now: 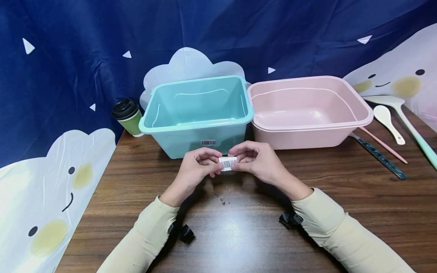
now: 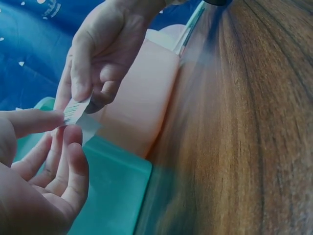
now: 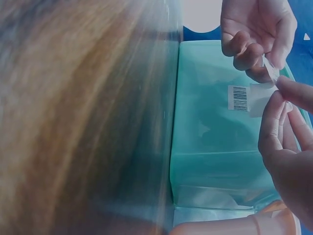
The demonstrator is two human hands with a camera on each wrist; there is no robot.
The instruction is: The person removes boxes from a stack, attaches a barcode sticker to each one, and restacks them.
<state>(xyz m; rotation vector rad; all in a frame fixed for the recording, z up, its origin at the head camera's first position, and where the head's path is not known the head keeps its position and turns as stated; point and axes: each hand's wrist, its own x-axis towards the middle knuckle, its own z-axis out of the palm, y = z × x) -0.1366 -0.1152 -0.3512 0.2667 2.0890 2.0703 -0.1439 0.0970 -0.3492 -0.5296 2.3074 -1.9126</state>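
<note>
Between both hands, a small white barcode label (image 1: pixel 227 163) is pinched in front of the teal bin (image 1: pixel 194 123). My left hand (image 1: pixel 195 167) grips its left end between thumb and fingers, while my right hand (image 1: pixel 257 162) pinches the right end. The left wrist view shows the printed label (image 2: pixel 74 111) with a paler sheet (image 2: pixel 89 128) hanging beside it; whether the two are joined I cannot tell. A separate barcode sticker (image 3: pixel 239 98) sits on the bin's front wall.
A pink bin (image 1: pixel 297 138) stands against the teal bin's right side. To the left is a green cup with a black lid (image 1: pixel 128 113). At the right lie a white spoon (image 1: pixel 388 123), a dark patterned handle (image 1: pixel 380 157), a pink stick (image 1: pixel 385 147) and a long teal-handled utensil (image 1: pixel 416 132).
</note>
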